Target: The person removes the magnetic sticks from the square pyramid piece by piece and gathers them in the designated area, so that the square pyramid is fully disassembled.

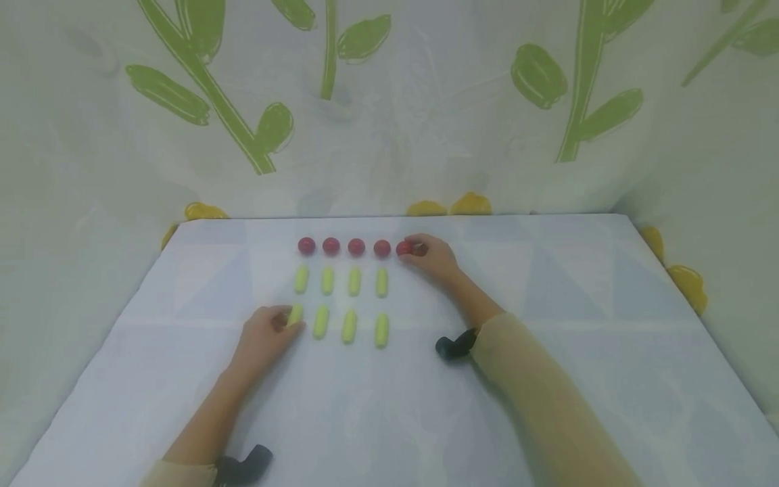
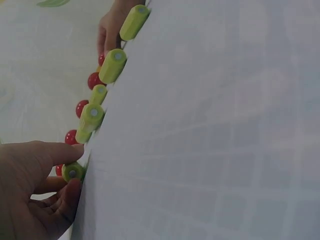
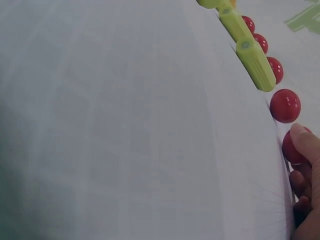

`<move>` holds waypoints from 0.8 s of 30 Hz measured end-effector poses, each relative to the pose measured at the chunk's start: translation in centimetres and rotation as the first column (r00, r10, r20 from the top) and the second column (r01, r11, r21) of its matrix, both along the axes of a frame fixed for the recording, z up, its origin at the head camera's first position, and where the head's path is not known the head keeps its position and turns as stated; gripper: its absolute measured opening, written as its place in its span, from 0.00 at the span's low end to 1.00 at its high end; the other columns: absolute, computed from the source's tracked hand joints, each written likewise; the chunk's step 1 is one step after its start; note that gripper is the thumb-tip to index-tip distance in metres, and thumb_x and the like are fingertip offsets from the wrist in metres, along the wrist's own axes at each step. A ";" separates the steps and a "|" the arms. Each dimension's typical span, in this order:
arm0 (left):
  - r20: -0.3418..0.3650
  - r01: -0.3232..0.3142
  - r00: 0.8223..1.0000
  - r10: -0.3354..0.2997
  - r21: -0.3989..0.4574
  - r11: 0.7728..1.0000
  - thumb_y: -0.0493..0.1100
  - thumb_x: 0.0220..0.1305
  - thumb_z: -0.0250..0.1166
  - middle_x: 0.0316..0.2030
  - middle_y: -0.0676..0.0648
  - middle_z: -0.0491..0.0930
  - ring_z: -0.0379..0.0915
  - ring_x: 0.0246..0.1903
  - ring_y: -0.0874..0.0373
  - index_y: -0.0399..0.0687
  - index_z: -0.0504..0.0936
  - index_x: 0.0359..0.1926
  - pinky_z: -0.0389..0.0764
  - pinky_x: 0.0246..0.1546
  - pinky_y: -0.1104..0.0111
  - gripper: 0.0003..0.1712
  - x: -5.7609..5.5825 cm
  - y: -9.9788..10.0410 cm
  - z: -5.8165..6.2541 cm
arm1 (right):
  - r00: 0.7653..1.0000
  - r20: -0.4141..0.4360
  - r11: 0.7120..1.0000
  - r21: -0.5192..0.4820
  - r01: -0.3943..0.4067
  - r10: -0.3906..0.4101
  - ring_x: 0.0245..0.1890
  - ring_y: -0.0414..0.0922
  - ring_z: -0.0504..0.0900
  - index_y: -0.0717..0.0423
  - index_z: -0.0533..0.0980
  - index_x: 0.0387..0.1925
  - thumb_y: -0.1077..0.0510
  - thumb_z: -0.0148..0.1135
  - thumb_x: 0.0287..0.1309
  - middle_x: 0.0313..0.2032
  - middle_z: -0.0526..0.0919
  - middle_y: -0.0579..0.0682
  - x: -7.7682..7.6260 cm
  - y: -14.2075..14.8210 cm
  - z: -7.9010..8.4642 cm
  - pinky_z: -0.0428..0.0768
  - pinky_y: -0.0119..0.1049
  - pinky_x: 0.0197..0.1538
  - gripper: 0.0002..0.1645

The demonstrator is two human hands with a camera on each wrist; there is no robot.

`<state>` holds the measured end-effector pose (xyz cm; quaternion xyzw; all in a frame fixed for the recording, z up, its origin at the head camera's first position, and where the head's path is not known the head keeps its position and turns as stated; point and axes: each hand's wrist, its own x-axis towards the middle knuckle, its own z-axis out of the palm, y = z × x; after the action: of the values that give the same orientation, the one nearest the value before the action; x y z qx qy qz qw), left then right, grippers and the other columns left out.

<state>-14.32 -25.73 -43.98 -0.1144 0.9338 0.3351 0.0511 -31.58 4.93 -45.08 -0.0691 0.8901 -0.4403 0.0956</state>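
Note:
Near the back edge, my right hand [image 1: 433,258] pinches the rightmost red ball [image 1: 404,248] between thumb and fingers. That ball stands at the end of a row of several glossy red balls [image 1: 356,247]. Further forward on the left, my left hand [image 1: 264,338] holds a light green cylinder [image 1: 295,315] by its sides, thumb and fingers around it. In the left wrist view a small grey disc shows on the end of this held cylinder [image 2: 73,172]. More green cylinders [image 1: 349,326] lie in two rows, pointing roughly front to back.
A white sheet with a pale pattern covers the table [image 1: 377,412]. Behind it rises a curtain [image 1: 426,108] printed with green leaves and yellow shapes. A dark strap end [image 1: 455,346] sticks out near my right sleeve, another dark piece [image 1: 246,467] near the left.

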 end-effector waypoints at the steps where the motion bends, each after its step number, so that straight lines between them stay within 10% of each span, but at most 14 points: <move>1: -0.006 0.002 1.000 -0.002 -0.001 1.000 0.55 0.61 0.63 0.46 0.38 0.76 0.72 0.42 0.48 0.39 0.71 0.60 0.76 0.42 0.59 0.33 0.0 0.0 -0.1 | 1.000 0.001 1.000 0.000 0.002 -0.002 0.51 0.45 0.74 0.43 0.73 0.57 0.46 0.66 0.55 0.50 0.78 0.46 0.0 0.0 0.0 0.75 0.42 0.55 0.28; 14: -0.052 -0.007 0.999 0.002 -0.094 0.996 0.59 0.59 0.62 0.46 0.37 0.71 0.69 0.41 0.47 0.35 0.68 0.62 0.75 0.40 0.58 0.40 0.6 0.5 1.3 | 1.000 0.024 1.000 -0.014 0.016 -0.016 0.55 0.46 0.72 0.41 0.68 0.62 0.43 0.67 0.52 0.56 0.75 0.46 -0.1 0.5 -0.1 0.74 0.43 0.58 0.36; 24: -0.308 -0.023 0.948 -0.083 -0.327 0.945 0.58 0.58 0.64 0.59 0.36 0.67 0.62 0.59 0.40 0.40 0.64 0.66 0.67 0.58 0.45 0.41 0.8 4.0 3.4 | 0.997 0.062 0.995 -0.088 0.046 -0.040 0.67 0.50 0.62 0.38 0.55 0.70 0.40 0.64 0.55 0.68 0.61 0.48 2.5 2.6 1.1 0.67 0.51 0.64 0.46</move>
<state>-13.52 -21.75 -40.59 -0.0513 0.9739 0.1894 -0.1144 -29.03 7.57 -43.98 -0.0410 0.8675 -0.4834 0.1095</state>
